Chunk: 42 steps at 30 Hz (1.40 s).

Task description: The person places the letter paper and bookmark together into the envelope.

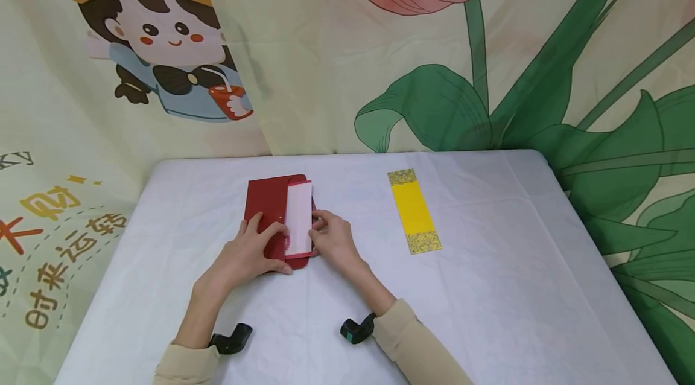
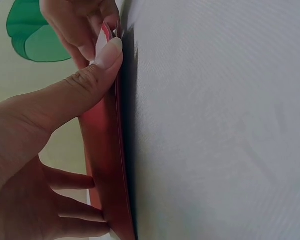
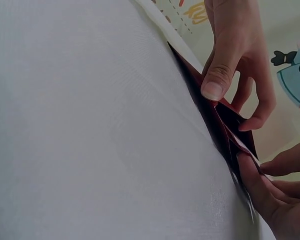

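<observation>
Pinching white slip point(image 1: 299, 213) with right hand point(image 1: 335, 241); left hand point(image 1: 244, 251) holding red envelope point(image 1: 265, 197).

In the head view the left forearm point(image 1: 199, 312) and the right forearm point(image 1: 376, 289) slant forward and inward from the bottom, bare below beige sleeves point(image 1: 420, 346). The left hand point(image 1: 244, 253) is spread palm down, its thumb point(image 2: 64, 104) stretched out with the tip pressing, its index finger point(image 3: 266, 102) arched, the other fingers slightly apart. The right hand point(image 1: 335, 241) faces it from near by, thumb and index finger brought together in a pinch, the remaining fingers bent; the two hands stay clear of each other
</observation>
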Each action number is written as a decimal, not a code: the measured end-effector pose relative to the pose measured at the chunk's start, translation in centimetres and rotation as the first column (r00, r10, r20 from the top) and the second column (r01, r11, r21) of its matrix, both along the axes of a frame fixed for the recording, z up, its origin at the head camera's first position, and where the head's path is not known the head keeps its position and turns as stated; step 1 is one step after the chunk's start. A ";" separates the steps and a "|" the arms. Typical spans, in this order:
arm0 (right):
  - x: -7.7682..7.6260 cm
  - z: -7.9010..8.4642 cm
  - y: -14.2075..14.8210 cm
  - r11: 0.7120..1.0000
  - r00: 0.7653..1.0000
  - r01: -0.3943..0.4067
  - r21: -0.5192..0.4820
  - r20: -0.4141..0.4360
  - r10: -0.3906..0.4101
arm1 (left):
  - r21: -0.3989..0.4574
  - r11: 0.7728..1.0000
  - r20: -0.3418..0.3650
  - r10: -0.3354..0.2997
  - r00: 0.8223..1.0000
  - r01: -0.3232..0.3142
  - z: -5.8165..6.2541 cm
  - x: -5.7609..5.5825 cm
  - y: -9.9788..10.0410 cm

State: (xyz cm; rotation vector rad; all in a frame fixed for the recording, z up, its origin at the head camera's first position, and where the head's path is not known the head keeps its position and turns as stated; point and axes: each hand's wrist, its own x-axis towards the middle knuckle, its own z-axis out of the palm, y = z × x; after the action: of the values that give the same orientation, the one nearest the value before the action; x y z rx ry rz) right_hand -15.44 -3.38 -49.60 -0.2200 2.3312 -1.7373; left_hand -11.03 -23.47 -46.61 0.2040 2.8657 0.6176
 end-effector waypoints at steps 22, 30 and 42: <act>0.1 0.1 -1.9 0.998 0.999 -0.053 -0.018 -0.011 0.053 | 0.002 1.000 -0.004 0.007 1.000 -0.007 0.0 0.3 -0.2; 0.0 0.1 -2.5 0.996 0.997 -0.077 -0.045 -0.011 0.077 | -0.003 1.000 -0.014 0.008 1.000 -0.008 -0.1 0.3 -0.3; -0.3 -0.2 -3.2 0.990 0.992 -0.127 -0.065 -0.002 0.127 | 0.004 1.000 -0.039 -0.012 0.999 0.012 -0.1 0.3 -0.4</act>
State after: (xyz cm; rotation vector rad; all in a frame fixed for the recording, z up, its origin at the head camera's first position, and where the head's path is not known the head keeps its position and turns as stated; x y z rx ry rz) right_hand -15.70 -6.62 -49.77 -0.3690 2.2091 -1.7519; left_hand -10.74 -23.88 -46.71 0.2363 2.8986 0.6240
